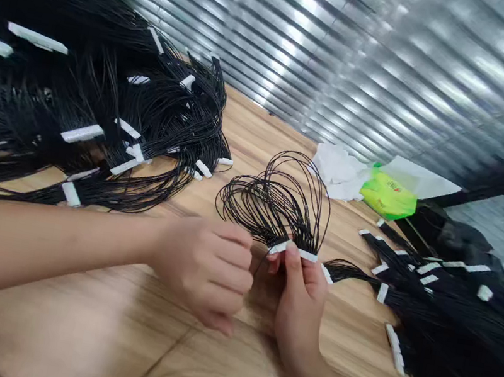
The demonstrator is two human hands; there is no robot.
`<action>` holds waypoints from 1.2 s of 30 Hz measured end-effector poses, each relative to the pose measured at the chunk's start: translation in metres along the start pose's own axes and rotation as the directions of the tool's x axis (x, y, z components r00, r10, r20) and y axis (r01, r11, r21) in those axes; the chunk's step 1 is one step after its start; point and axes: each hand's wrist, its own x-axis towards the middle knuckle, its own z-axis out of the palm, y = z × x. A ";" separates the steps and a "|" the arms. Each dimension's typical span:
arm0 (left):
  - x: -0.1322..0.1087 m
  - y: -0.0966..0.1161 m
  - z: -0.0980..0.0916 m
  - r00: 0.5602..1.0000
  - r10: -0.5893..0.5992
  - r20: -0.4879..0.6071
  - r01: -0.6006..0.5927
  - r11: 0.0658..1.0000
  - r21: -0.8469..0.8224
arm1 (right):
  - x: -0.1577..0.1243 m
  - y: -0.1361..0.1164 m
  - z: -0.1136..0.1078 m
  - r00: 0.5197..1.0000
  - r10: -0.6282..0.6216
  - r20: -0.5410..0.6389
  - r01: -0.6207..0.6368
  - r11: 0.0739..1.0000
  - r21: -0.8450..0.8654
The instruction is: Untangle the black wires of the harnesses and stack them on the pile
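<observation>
My right hand (304,299) pinches a white connector (306,255) between thumb and fingers. Thin black wires (273,201) rise from the connector in wide loops above the wooden table. A second white strip (279,247) sits at the thumb tip, on the left part of the wire bundle. My left hand (205,270) is curled into a fist just left of the bundle, its back toward me. One thin wire hangs from the bundle toward its knuckles. Whatever its fingers hold is hidden, and the hand is slightly blurred.
A large heap of black wire harnesses (104,95) with white connectors fills the left side. More harnesses (453,309) lie on the right. Behind are crumpled white paper (338,170), a bright green packet (387,194) and a corrugated metal wall (302,50). The wooden table (151,338) runs underneath.
</observation>
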 end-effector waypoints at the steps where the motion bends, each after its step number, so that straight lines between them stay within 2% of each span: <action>1: -0.001 0.001 0.002 1.000 0.010 0.020 -0.010 1.000 -0.023 | 0.000 0.001 0.000 1.000 -0.004 0.003 0.004 1.000 0.010; 4: -0.003 0.003 0.006 0.997 -0.057 0.048 0.060 0.997 -0.050 | -0.001 0.003 0.000 1.000 -0.016 0.009 0.016 1.000 0.024; 6: -0.006 0.002 0.007 0.981 -0.189 0.035 0.191 0.981 -0.029 | 0.000 0.003 0.000 1.000 -0.021 0.009 0.021 1.000 0.022; 8: -0.008 0.000 0.006 0.922 -0.387 0.007 0.387 0.922 -0.004 | 0.000 0.002 0.000 0.999 -0.035 0.014 0.035 0.999 0.008; 10: -0.010 -0.003 0.005 0.825 -0.564 -0.010 0.564 0.825 0.032 | 0.001 0.001 0.001 0.998 -0.053 0.030 0.053 0.998 -0.017; 11: -0.010 -0.004 0.005 0.786 -0.617 -0.019 0.617 0.784 0.064 | 0.001 0.000 0.001 0.997 -0.059 0.040 0.061 0.998 -0.029; 12: -0.011 -0.005 0.004 0.766 -0.642 -0.025 0.641 0.761 0.100 | 0.000 0.000 0.002 0.997 -0.065 0.050 0.067 0.997 -0.039; 15: -0.012 -0.007 0.005 0.789 -0.613 -0.049 0.610 0.771 0.183 | -0.001 0.000 0.002 0.995 -0.065 0.077 0.069 0.997 -0.047; 23: -0.014 -0.009 0.008 0.830 -0.538 -0.145 0.557 0.796 0.235 | 0.000 0.002 0.002 0.993 -0.072 0.091 0.075 0.997 -0.030; 27: -0.014 -0.009 0.008 0.840 -0.532 -0.106 0.541 0.801 0.256 | 0.000 0.002 0.002 0.993 -0.061 0.096 0.065 0.997 -0.035; 29: -0.014 -0.008 0.008 0.816 -0.574 -0.073 0.572 0.781 0.250 | -0.001 0.002 0.002 0.993 -0.052 0.103 0.057 0.997 -0.045; 33: -0.011 -0.006 0.008 0.697 -0.717 -0.002 0.702 0.682 0.207 | -0.002 0.004 0.002 0.989 -0.031 0.148 0.043 0.996 -0.081; 34: -0.011 -0.006 0.008 0.690 -0.724 0.008 0.707 0.676 0.207 | -0.002 0.005 0.002 0.988 -0.025 0.155 0.038 0.996 -0.084; 36: -0.009 -0.006 0.008 0.723 -0.691 0.012 0.671 0.706 0.225 | -0.002 0.005 0.002 0.988 -0.014 0.154 0.027 0.996 -0.083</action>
